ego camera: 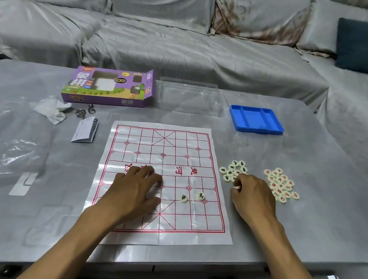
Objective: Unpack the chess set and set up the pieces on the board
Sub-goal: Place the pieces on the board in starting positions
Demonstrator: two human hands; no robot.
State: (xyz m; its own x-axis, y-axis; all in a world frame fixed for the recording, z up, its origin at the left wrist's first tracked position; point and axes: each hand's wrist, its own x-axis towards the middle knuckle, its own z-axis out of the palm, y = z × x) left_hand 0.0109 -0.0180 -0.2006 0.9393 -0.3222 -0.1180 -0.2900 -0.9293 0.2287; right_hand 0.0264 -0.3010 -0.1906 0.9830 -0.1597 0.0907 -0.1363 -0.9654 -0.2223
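Observation:
A white paper xiangqi board [172, 151] with red lines lies flat on the grey table. Two white pieces with black characters [192, 197] sit on its near right part. My left hand [136, 187] rests flat on the board's left half with fingers spread. My right hand [252, 197] is just off the board's right edge and pinches a white chess piece [236, 187] between its fingertips. Right above it lies a cluster of black-lettered pieces [233, 169]. A pile of red-lettered pieces [282, 186] lies further right, partly hidden by my hand.
The purple xiangqi box [108, 87] stands at the back left, a clear plastic lid [188, 96] beside it and a blue tray [256, 120] to the right. A crumpled tissue [52, 108], metal rings [83, 110], a leaflet [85, 131] and plastic wrap [5, 153] lie left.

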